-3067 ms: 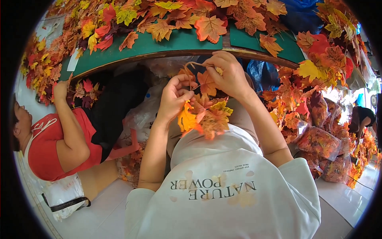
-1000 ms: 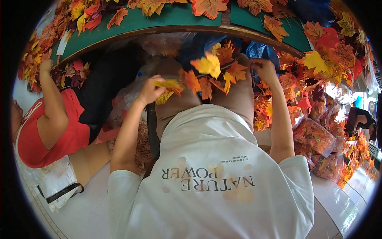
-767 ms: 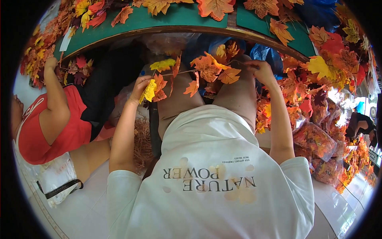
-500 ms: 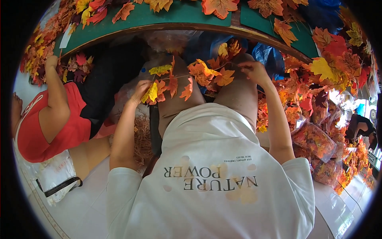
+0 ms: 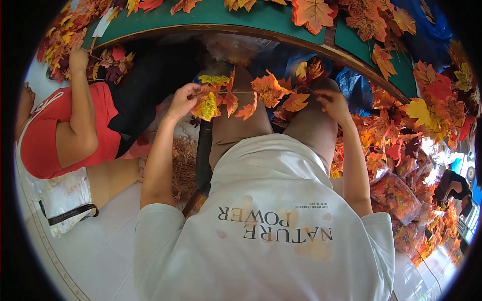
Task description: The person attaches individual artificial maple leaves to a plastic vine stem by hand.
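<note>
Under the green table (image 5: 241, 17), both hands pinch 1 leaf garland (image 5: 261, 93). Left hand (image 5: 185, 98) grips its end; right hand (image 5: 332, 103) the other. Best kept taut, I judge.

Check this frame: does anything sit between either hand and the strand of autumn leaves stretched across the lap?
Nothing visible does. The left hand grips the leaf strand at its yellow-orange end and the right hand pinches the other end, so both are in direct contact. The strand hangs over the knees, apart from the green table edge.
</note>
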A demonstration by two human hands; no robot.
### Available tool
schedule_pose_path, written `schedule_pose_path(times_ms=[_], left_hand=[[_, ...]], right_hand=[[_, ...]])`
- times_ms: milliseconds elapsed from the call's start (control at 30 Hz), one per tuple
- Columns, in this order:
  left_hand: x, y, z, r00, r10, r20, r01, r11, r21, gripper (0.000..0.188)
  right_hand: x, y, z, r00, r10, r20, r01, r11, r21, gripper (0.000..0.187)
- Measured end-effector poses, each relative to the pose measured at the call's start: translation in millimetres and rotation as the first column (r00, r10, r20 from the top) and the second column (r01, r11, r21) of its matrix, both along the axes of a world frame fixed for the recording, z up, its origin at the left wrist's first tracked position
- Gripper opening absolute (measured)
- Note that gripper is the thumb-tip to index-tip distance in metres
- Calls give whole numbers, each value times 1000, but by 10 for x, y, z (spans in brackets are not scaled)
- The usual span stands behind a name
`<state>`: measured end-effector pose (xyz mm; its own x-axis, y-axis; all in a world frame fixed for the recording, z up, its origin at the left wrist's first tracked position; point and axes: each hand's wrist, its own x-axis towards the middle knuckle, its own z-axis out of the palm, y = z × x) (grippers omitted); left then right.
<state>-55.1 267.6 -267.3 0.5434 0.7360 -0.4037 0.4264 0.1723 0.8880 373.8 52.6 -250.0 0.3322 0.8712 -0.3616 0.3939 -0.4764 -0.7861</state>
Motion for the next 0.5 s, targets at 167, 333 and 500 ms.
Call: schedule_pose_path(times_ms=[167,333,500], left_hand=[[150,-37,578,955,10,-295,175,787,592,28],[91,-46,694,972,112,-208,70,702,708,16],[53,-40,522,964,91,-252,99,752,651,17]], right_hand=[[11,-23,-45,1000,-11,-24,11,1000,16,25],[-43,-32,-97,989,-101,-104,126,956,265,23],[-73,-51,-10,991,-82,-108,101,978,182,23]])
